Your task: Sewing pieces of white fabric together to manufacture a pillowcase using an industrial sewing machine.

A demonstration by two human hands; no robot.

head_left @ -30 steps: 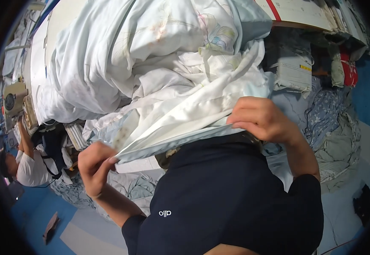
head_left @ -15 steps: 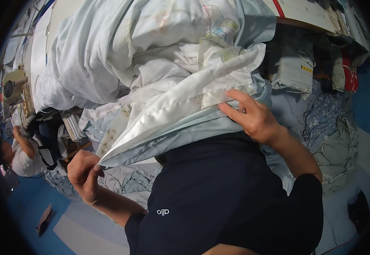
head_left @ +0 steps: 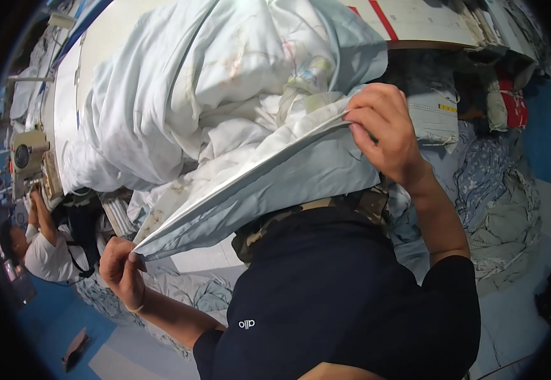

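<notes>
both hands (head_left: 122, 269) (head_left: 383, 130) pinch sheet edge (head_left: 243, 190) taut.

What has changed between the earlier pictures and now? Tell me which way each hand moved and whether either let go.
The right hand rose, carrying its end of the pale blue fabric edge up and away from the body. The left hand dropped lower and outward, so the edge now runs stretched between them. Neither hand let go. The heap of bedding on the table stayed put.
</notes>
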